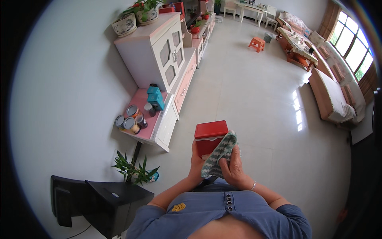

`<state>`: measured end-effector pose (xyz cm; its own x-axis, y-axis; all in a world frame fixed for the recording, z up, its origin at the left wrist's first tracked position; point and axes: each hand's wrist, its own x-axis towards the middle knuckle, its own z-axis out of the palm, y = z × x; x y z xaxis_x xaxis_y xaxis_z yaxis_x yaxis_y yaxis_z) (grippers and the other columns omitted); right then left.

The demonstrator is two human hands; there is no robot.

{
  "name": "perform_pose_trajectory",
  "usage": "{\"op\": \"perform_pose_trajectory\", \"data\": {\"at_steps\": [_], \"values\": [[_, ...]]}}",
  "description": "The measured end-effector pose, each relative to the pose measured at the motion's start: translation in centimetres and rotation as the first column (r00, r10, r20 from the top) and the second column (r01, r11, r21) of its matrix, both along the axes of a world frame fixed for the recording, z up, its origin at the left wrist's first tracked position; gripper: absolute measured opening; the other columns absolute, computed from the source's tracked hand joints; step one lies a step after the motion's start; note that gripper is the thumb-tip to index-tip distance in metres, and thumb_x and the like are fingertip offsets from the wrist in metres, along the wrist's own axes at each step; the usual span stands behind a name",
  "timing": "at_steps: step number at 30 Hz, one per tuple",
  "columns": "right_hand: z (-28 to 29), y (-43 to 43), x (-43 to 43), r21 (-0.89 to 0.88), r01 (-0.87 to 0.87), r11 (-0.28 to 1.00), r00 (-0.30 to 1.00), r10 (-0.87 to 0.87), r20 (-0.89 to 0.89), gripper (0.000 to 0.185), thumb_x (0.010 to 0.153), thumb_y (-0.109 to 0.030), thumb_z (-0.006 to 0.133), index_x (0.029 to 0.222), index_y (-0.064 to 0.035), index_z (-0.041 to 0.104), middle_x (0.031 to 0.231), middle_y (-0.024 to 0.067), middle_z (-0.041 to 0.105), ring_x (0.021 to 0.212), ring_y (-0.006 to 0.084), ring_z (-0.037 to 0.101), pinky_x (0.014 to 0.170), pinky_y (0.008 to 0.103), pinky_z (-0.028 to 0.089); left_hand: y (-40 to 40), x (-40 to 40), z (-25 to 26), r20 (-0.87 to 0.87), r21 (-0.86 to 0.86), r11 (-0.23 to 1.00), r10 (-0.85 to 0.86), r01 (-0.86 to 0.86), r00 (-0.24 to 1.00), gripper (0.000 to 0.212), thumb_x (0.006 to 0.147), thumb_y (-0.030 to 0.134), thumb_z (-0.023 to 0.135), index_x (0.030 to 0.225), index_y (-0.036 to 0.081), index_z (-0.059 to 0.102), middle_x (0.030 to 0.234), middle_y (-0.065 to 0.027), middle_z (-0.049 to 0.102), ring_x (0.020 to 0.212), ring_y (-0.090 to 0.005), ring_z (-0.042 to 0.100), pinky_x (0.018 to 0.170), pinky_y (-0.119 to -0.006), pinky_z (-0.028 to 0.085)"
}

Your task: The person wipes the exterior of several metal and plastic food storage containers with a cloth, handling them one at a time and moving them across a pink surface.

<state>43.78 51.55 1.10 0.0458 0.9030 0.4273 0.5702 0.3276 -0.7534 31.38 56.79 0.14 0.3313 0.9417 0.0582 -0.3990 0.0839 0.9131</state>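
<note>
A red lidded box (211,129) is held in front of my body, above the tiled floor. My left hand (196,161) grips it from its left and lower side; part of that hand is hidden behind the box and a cloth. In my right hand (233,167) is a green, grey and white striped cloth (215,161), pinched between thumb and fingers. The cloth lies against the box's right front side and covers part of it.
Left of me, a low cabinet with a pink top (150,127) bears several jars (130,123) and teal tins (155,100). Nearer stand a green plant (134,170) and a black monitor (110,191). An orange stool (257,44) and a sofa (331,95) are farther off.
</note>
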Motion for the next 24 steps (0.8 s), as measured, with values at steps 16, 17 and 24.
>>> {"op": "perform_pose_trajectory", "data": {"at_steps": [16, 17, 24], "values": [[6.7, 1.6, 3.2, -0.179, -0.267, 0.947, 0.963, 0.267, -0.025, 0.051, 0.077, -0.033, 0.055, 0.118, -0.0041, 0.046, 0.109, 0.0195, 0.046, 0.098, 0.0337, 0.049, 0.084, 0.0381, 0.040, -1.4, -3.1, -0.3, -0.512, 0.312, 0.916, -0.062, 0.253, 0.857, 0.095, 0.061, 0.025, 0.074, 0.131, 0.002, 0.015, 0.122, -0.0215, 0.035, 0.111, -0.0340, 0.041, 0.090, -0.037, 0.038], [7.0, 1.6, 2.9, -0.180, -0.276, 0.944, 0.961, 0.276, -0.025, 0.051, 0.077, -0.033, 0.055, 0.118, -0.0041, 0.046, 0.109, 0.0195, 0.046, 0.098, 0.0337, 0.049, 0.084, 0.0381, 0.040, -1.4, -3.5, -0.3, -0.512, 0.310, 0.919, -0.055, 0.244, 0.857, 0.095, 0.061, 0.025, 0.074, 0.131, 0.002, 0.015, 0.122, -0.0215, 0.035, 0.111, -0.0340, 0.041, 0.090, -0.037, 0.038], [7.9, 1.7, -0.9, -0.481, -0.195, 0.855, 0.795, 0.424, 0.433, 0.084, 0.065, -0.044, 0.068, 0.132, -0.0113, 0.028, 0.106, 0.0211, 0.044, 0.098, 0.0371, 0.048, 0.081, 0.0404, 0.041, -1.2, -7.5, 0.3, -0.707, 0.472, 0.808, 0.108, 0.352, 0.699, 0.096, 0.057, 0.027, 0.075, 0.130, 0.000, 0.018, 0.120, -0.0209, 0.036, 0.108, -0.0362, 0.041, 0.090, -0.040, 0.035]]}}
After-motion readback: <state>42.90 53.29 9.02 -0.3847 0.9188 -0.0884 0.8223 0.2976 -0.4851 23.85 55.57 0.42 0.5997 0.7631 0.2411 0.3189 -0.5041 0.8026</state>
